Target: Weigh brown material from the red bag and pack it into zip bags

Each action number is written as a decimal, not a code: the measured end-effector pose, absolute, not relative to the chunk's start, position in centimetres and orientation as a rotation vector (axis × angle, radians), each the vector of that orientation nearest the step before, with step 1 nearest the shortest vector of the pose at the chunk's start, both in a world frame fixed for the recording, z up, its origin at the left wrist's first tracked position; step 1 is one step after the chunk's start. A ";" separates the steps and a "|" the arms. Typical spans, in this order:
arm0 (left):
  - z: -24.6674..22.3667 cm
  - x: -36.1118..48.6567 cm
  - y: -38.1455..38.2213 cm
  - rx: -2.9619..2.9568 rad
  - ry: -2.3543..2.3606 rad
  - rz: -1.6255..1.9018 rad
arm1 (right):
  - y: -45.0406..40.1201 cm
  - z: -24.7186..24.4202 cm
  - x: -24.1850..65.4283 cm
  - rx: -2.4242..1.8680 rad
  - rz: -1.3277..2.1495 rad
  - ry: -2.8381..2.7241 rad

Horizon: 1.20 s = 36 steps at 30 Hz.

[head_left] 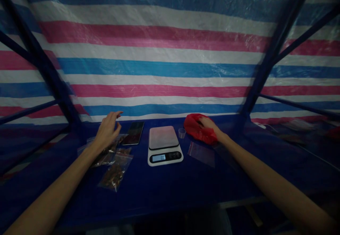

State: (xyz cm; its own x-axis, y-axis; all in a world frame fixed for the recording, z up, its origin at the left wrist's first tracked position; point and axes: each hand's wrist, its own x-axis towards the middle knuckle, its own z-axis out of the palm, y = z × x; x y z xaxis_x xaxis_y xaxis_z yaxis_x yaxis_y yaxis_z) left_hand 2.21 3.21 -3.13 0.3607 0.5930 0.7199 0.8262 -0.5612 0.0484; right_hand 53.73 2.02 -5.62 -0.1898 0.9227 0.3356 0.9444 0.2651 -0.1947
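My left hand [108,128] is over several clear zip bags at the left, its fingers apart and nothing in it. One of those zip bags [114,173], filled with small brownish pieces, lies nearest to me. A dark phone [134,133] lies just right of that hand. My right hand [208,124] reaches into a red plastic bag [195,130], which hides its fingertips. Between the hands stands a white kitchen scale [164,139] with a lit display and a bare platform. A small clear cup [182,133] is between the scale and the red bag.
A flat clear zip bag [202,154] lies in front of the red bag on the blue table [159,196]. Dark blue metal posts [265,65] rise at both sides. Striped plastic sheeting [159,50] hangs behind. Blurred items and a thin cable are at the far right.
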 end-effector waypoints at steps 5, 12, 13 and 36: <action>-3.6 3.1 3.0 -2.335 -1.194 -1.031 | 1.9 -5.4 54.6 -1.602 -0.127 -2.189; -3.1 5.2 1.5 -2.327 -0.965 -0.824 | 0.6 -4.1 55.6 -1.552 -0.166 -2.103; -3.0 5.5 1.2 -2.324 -0.933 -0.816 | 0.3 -3.8 55.7 -1.541 -0.173 -2.082; -2.5 6.4 -1.4 -2.399 -0.918 -0.994 | -1.7 0.4 44.9 -1.245 0.211 -2.464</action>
